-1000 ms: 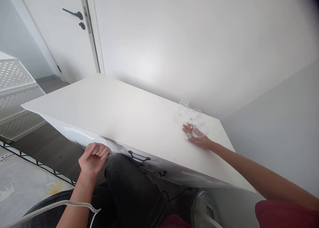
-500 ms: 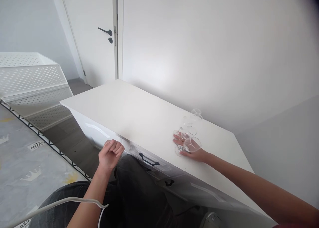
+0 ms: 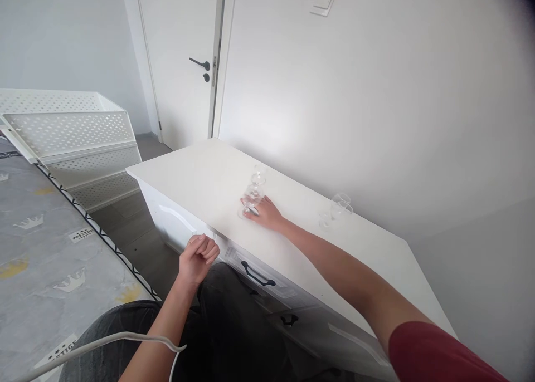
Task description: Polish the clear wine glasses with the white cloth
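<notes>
On the white dresser top [image 3: 200, 179], my right hand [image 3: 270, 214] is closed around the lower part of a clear stemmed glass [image 3: 253, 195], which stands upright. Right behind it is another clear glass [image 3: 259, 176]; whether my fingers touch that one I cannot tell. Farther right, close to the wall, stand more clear stemmed glasses [image 3: 341, 204], overlapping and faint against the white. My left hand [image 3: 198, 258] is curled in a fist in front of the dresser's edge, with nothing visible in it.
A black drawer handle [image 3: 258, 275] juts from the dresser front. To the left lie a patterned grey mattress [image 3: 50, 248] and a white perforated rack [image 3: 79, 134]. A pale cord [image 3: 125, 336] crosses my left forearm. Behind are a white door [image 3: 179, 31] and the wall.
My right hand has slid left along the dresser top with the near glass, and a second glass has shifted left too. Other glasses stayed near the wall. My left fist barely changed.
</notes>
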`<action>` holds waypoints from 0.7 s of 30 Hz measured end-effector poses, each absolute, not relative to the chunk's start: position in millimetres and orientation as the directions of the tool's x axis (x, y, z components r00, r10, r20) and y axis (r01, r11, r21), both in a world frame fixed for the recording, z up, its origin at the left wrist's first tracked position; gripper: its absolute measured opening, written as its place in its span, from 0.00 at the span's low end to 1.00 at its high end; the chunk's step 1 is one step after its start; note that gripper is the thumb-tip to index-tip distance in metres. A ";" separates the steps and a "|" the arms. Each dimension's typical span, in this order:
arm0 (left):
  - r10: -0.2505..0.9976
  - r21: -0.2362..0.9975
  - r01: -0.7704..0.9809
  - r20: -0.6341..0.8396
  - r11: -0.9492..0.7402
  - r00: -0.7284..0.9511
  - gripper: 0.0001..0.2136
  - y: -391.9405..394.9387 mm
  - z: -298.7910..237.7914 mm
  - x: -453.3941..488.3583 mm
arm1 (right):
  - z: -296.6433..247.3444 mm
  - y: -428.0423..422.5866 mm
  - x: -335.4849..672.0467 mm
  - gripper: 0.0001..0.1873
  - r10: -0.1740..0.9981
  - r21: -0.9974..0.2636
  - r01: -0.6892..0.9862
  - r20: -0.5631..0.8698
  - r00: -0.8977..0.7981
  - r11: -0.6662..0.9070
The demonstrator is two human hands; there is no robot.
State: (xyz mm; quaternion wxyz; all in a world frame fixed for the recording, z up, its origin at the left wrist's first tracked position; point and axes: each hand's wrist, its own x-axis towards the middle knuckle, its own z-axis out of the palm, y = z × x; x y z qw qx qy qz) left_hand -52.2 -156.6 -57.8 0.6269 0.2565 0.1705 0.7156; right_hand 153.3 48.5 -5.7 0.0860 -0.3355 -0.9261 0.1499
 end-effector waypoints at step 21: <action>0.984 0.599 -0.784 0.153 -0.165 -0.090 0.31 -157.6 -54.9 -50.8 | -4.9 93.3 27.3 0.37 0.686 -0.328 0.631 0.077 -0.724 0.703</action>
